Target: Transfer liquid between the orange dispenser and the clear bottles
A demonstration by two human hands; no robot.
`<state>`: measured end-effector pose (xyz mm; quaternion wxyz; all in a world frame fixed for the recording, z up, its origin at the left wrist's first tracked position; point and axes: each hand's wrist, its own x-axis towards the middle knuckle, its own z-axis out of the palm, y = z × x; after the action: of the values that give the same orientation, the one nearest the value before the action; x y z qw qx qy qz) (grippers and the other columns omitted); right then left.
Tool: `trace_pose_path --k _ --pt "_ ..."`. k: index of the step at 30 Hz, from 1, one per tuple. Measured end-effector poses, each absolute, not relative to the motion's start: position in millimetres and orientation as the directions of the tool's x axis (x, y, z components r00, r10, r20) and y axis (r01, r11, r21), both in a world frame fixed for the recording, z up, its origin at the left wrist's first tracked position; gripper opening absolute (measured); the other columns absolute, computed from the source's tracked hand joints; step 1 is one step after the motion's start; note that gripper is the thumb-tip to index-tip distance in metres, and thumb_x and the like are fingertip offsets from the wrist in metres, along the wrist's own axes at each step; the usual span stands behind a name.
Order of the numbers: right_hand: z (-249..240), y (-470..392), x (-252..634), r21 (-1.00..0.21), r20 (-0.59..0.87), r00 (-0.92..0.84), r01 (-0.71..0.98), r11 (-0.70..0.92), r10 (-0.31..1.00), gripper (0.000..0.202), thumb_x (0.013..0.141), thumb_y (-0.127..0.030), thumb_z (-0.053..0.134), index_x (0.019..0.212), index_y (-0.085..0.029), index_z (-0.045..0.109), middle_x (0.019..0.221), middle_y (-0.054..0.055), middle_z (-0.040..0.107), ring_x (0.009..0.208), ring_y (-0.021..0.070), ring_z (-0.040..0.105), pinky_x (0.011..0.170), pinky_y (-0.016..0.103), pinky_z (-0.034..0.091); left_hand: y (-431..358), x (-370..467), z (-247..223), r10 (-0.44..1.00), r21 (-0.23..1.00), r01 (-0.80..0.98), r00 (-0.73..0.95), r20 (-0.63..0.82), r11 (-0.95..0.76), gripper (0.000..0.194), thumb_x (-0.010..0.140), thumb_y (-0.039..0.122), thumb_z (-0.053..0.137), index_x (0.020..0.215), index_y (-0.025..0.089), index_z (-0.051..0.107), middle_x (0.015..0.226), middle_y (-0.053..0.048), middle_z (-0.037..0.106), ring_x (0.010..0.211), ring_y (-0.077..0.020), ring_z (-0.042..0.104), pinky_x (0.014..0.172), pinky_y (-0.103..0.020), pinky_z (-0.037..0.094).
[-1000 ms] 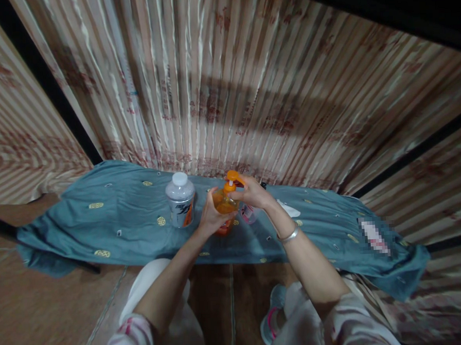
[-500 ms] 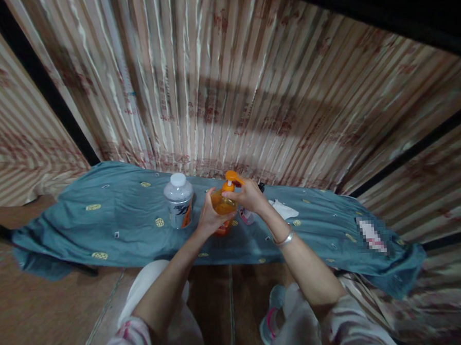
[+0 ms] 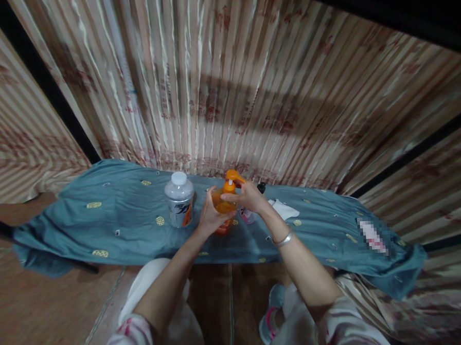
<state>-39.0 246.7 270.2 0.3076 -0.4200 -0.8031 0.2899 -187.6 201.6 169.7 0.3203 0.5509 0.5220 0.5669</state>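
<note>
The left hand (image 3: 208, 216) clasps the orange pump bottle (image 3: 225, 207); the right hand's (image 3: 251, 195) grip pinches around its collar (image 3: 228, 187). An uneven push could tip it.

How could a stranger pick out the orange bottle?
Look midway along the teal patterned cloth. There, the left hand holds a translucent orange plastic bottle. Its orange pump top, by the right hand, sets it apart from the white-capped grey plastic bottle nearby.
</note>
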Motion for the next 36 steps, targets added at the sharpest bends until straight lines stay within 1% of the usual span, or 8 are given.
trace_pose_path --k 4,8,12,16,18,24,29,36 --pt "264.5 243.9 -40.5 -0.715 0.217 -0.450 0.531 0.454 0.866 0.036 0.078 -0.041 0.080 0.105 -0.018 0.069 0.103 0.005 0.077 0.099 0.0233 0.071 0.094 0.036 0.053 202.5 -187.9 167.7 0.933 0.942 0.204 -0.193 0.305 -0.266 0.109 0.051 0.046 0.099 0.142 0.023 0.045 0.142 -0.015 0.060 0.135 -0.0372 0.059 0.116 -0.055 0.046" --pt "258.4 243.1 -40.6 -0.736 0.265 -0.444 0.480 0.477 0.856 0.032 0.082 -0.036 0.075 0.108 -0.019 0.068 0.105 0.005 0.076 0.099 0.0223 0.071 0.094 0.035 0.053 203.2 -187.4 167.3 0.932 0.941 0.208 -0.195 0.306 -0.265 0.108 0.052 0.047 0.099 0.142 0.023 0.045 0.137 -0.014 0.062 0.133 -0.0373 0.061 0.114 -0.055 0.048" --pt "257.4 240.0 -43.0 -0.739 0.279 -0.421 0.479 0.473 0.863 0.022 0.086 -0.032 0.069 0.103 -0.019 0.067 0.099 0.005 0.075 0.095 0.0220 0.071 0.090 0.034 0.053 204.8 -186.3 168.3 0.927 0.937 0.231 -0.207 0.311 -0.262 0.105 0.052 0.044 0.098 0.141 0.020 0.046 0.138 -0.015 0.062 0.131 -0.0366 0.062 0.113 -0.054 0.050" --pt "260.6 232.0 -50.7 -0.673 0.309 -0.219 0.638 0.375 0.926 0.034 0.081 -0.040 0.078 0.105 -0.020 0.064 0.104 0.006 0.074 0.099 0.0237 0.070 0.092 0.036 0.051 208.6 -185.9 166.1 0.930 0.937 0.250 -0.216 0.299 -0.244 0.107 0.050 0.040 0.097 0.141 0.020 0.045 0.137 -0.016 0.063 0.124 -0.0361 0.066 0.108 -0.053 0.054" --pt "261.6 228.7 -54.9 -0.648 0.314 -0.152 0.687 0.328 0.937 0.040 0.079 -0.046 0.081 0.106 -0.022 0.062 0.104 0.005 0.074 0.102 0.0238 0.069 0.092 0.036 0.051 211.9 -186.6 163.1 0.915 0.928 0.267 -0.240 0.324 -0.259 0.103 0.050 0.038 0.096 0.139 0.022 0.047 0.137 -0.014 0.063 0.125 -0.0348 0.066 0.108 -0.051 0.055" --pt "266.1 226.0 -59.1 -0.621 0.355 -0.154 0.698 0.356 0.922 0.052 0.081 -0.055 0.080 0.114 -0.023 0.058 0.114 0.006 0.072 0.112 0.0235 0.068 0.099 0.037 0.052 221.8 -188.1 157.8 0.873 0.913 0.265 -0.301 0.383 -0.310 0.102 0.046 0.038 0.097 0.137 0.029 0.050 0.134 -0.009 0.065 0.124 -0.0356 0.067 0.105 -0.054 0.058" --pt "273.9 226.8 -59.5 -0.581 0.352 -0.147 0.740 0.339 0.924 0.044 0.082 -0.050 0.082 0.107 -0.023 0.058 0.111 0.007 0.072 0.111 0.0255 0.067 0.098 0.037 0.053 220.5 -185.2 164.8 0.884 0.931 0.253 -0.325 0.337 -0.262 0.104 0.046 0.034 0.096 0.139 0.025 0.050 0.133 -0.010 0.065 0.123 -0.0361 0.068 0.103 -0.052 0.060" --pt "271.7 232.5 -59.7 -0.583 0.345 -0.197 0.721 0.374 0.918 0.040 0.087 -0.050 0.078 0.109 -0.023 0.059 0.116 0.007 0.073 0.113 0.0247 0.067 0.099 0.038 0.052 218.2 -185.2 170.4 0.892 0.933 0.292 -0.334 0.305 -0.210 0.105 0.049 0.037 0.095 0.141 0.025 0.047 0.131 -0.011 0.066 0.124 -0.0361 0.068 0.103 -0.051 0.060"
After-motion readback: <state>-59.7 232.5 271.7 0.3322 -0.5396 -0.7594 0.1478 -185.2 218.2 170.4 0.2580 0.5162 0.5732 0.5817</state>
